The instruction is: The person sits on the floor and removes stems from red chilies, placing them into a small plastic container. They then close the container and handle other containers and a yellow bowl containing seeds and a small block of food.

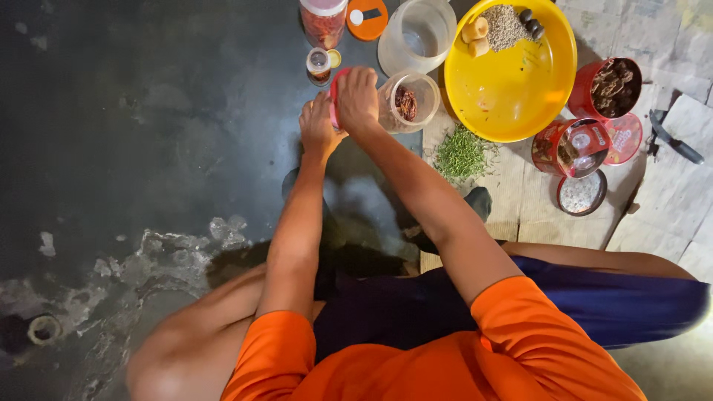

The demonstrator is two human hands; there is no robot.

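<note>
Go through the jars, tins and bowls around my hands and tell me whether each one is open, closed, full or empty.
Clear jar: open, dried red chillies inside.
Red lid: off, held by both hands.
Large clear jar: open, looks empty.
Yellow bowl: holds seeds and spice pieces.
Red tin: open, dark spices inside.
Small bottle: cap off.

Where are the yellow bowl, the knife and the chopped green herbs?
yellow bowl [520, 104], head view, bare inner floor.
knife [674, 138], head view, middle of its dark length.
chopped green herbs [460, 154], head view, centre of the pile.
</note>
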